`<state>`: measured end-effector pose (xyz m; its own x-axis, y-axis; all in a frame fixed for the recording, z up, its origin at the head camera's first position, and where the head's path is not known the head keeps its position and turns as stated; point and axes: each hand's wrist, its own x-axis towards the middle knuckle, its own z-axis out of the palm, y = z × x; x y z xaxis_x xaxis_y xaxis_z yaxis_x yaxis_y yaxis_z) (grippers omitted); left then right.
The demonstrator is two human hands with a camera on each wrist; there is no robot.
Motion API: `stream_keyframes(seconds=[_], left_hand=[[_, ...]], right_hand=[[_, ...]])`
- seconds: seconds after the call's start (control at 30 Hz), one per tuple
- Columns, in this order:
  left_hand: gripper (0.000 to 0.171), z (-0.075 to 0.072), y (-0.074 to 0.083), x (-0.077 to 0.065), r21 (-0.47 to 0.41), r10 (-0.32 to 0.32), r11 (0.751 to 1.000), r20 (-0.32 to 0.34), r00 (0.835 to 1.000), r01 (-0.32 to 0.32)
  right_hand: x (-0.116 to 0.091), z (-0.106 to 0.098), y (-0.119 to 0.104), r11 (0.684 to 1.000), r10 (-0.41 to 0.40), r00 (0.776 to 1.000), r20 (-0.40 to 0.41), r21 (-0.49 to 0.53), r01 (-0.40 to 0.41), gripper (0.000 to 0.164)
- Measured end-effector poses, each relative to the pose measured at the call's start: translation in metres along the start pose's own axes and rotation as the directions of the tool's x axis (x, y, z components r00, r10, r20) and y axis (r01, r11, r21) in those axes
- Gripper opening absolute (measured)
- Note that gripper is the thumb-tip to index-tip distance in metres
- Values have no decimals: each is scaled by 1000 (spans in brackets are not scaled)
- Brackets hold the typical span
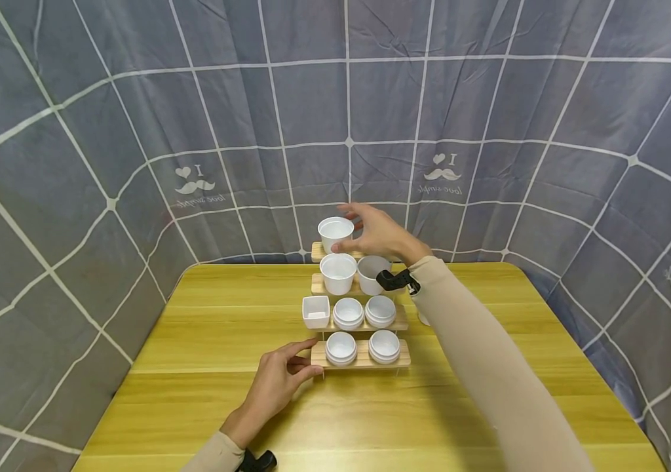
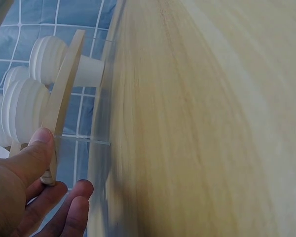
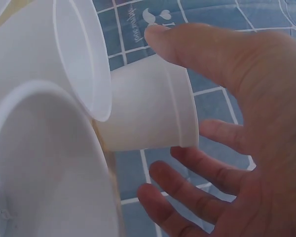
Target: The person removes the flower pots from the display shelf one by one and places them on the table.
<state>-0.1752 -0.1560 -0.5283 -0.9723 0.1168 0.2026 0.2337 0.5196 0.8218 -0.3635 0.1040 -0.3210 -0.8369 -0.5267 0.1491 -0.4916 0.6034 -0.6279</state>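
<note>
A tiered display stand with pale wooden shelves (image 1: 362, 364) holds white cups and bowls. At its lowest shelf, my left hand (image 1: 279, 377) pinches the left end. In the left wrist view the thumb (image 2: 41, 136) lies on that board's upper face, with fingers below it. My right hand (image 1: 379, 233) is at the top tier, its fingers spread around the white cup (image 1: 335, 233) there. The right wrist view shows the thumb and fingers beside this cup (image 3: 150, 106); firm contact cannot be made out. Two larger cups stand one tier down, a white cup (image 1: 338, 274) and a greyer-looking cup (image 1: 371, 275).
The third tier carries a square white bowl (image 1: 316, 312) and two round ribbed bowls; two more ribbed bowls (image 1: 341, 349) sit on the lowest. A white object (image 1: 423, 318) is partly hidden behind the right sleeve. A grey checked curtain (image 1: 347, 105) surrounds the wooden table (image 1: 217, 328).
</note>
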Motion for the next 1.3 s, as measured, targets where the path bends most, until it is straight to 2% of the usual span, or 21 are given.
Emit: stream_keyframes(seconds=[0.4, 0.7, 1.0, 1.3], left_hand=[[54, 0, -3, -3, 2, 30, 1000, -6, 1000, -30], [55, -1, -6, -6, -7, 20, 1000, 4, 1000, -20], [54, -1, -9, -9, -13, 24, 1000, 5, 1000, -24], [54, -2, -9, -10, -19, 28, 999, 2, 1000, -28]], right_hand=[[-2, 6, 1, 1000, 4, 1000, -8, -23, -5, 92], [-2, 10, -3, 1000, 10, 1000, -15, -28, -10, 87], [-4, 16, -4, 1000, 24, 998, -56, -17, -25, 78], [-3, 21, -3, 1000, 15, 997, -79, -14, -16, 75]])
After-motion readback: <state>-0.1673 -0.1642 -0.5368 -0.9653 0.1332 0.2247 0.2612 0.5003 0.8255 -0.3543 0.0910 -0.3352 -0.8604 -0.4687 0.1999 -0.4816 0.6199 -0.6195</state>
